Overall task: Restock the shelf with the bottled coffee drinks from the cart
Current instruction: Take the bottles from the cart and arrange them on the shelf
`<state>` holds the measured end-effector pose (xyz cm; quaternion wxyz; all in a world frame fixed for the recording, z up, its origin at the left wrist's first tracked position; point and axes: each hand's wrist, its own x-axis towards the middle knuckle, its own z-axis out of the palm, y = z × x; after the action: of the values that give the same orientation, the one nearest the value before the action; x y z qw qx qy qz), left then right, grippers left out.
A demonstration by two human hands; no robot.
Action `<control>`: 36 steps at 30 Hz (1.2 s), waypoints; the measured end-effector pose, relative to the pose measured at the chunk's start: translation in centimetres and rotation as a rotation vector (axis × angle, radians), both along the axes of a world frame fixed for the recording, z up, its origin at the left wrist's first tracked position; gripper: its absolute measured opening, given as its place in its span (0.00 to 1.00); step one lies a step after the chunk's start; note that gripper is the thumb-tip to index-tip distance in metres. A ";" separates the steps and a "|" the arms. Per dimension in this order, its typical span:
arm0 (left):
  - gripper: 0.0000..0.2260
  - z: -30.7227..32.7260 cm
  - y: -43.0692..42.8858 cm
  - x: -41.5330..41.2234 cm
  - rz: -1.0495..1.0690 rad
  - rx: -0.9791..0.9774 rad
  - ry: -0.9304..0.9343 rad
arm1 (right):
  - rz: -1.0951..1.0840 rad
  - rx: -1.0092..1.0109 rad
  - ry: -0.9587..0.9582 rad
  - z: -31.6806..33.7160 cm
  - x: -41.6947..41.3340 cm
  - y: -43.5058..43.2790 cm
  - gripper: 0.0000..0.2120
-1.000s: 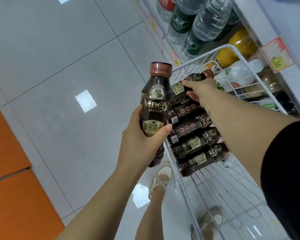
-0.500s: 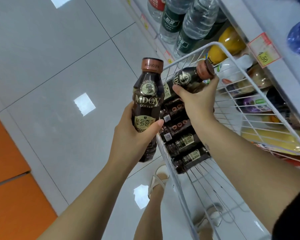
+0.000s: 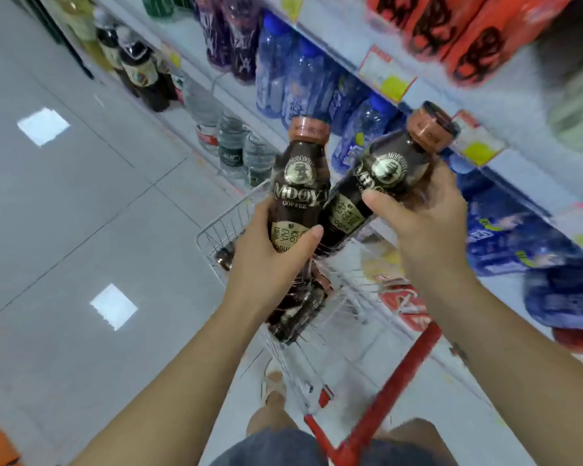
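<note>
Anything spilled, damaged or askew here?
Nothing stands out. The left hand holds a capped bottle upright, the right hand holds a second bottle tilted; spare bottles lie in the cart. No spill shows.

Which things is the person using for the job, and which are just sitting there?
For the job:
- left hand gripping the upright coffee bottle
- right hand gripping the tilted coffee bottle
- spare coffee bottles in the wire cart
- shelf

Just there:
- blue bottles
- clear water bottles
- orange cartons
- price tags
</note>
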<state>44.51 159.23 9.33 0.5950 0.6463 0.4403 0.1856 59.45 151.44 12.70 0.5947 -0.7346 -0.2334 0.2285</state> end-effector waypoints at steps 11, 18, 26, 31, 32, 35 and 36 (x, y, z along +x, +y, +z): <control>0.13 19.3 -8.2 8.6 -0.463 0.247 -0.366 | -0.297 0.268 -0.305 20.4 1.9 -14.7 0.29; 0.15 24.9 -18.0 12.5 -0.640 0.224 -0.514 | -0.364 0.385 -0.410 25.8 1.9 -24.6 0.28; 0.18 29.0 -30.2 18.2 -0.734 0.205 -0.566 | -0.515 0.410 -0.584 29.2 6.4 -36.8 0.29; 0.30 31.2 -37.6 22.2 -0.768 0.214 -0.666 | -0.516 0.407 -0.767 31.0 9.5 -45.1 0.28; 0.30 31.5 -38.9 23.1 -0.763 0.233 -0.681 | -0.521 0.366 -0.835 31.2 10.5 -46.6 0.28; 0.29 31.8 -41.7 25.0 -0.734 0.256 -0.718 | -0.543 0.295 -0.966 31.3 13.8 -50.6 0.30; 0.28 31.9 -42.4 25.4 -0.720 0.252 -0.732 | -0.551 0.287 -0.988 31.5 14.9 -51.6 0.30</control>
<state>69.95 116.82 41.21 0.6537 0.7159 -0.0720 0.2345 74.34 99.85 44.16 0.5463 -0.6998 -0.3121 -0.3383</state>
